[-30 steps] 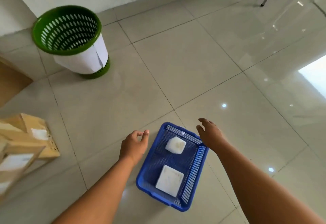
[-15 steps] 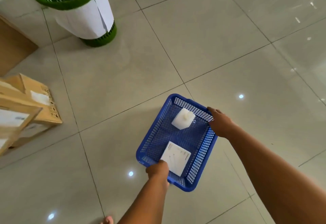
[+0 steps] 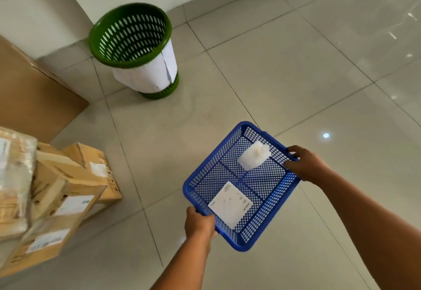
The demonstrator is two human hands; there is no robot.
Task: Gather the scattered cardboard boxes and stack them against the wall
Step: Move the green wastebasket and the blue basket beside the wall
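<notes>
A blue mesh plastic basket (image 3: pixel 211 171) is lifted off the tiled floor between my hands. My left hand (image 3: pixel 199 223) grips its near rim and my right hand (image 3: pixel 306 166) grips its far right rim. Inside lie a flat white box (image 3: pixel 230 204) and a small white block (image 3: pixel 254 156). Several brown cardboard boxes (image 3: pixel 70 189) with white labels are piled at the left, one wrapped in clear plastic (image 3: pixel 13 182). A large flat cardboard sheet (image 3: pixel 34 91) leans behind them.
A green perforated waste bin (image 3: pixel 134 45) wrapped in white paper stands by the white wall's corner (image 3: pixel 75 0). Glossy beige floor tiles (image 3: pixel 296 73) stretch to the right and ahead.
My hands went from hovering over the basket to gripping its rims, and it has come up off the floor. The view has swung left, showing more of the box pile.
</notes>
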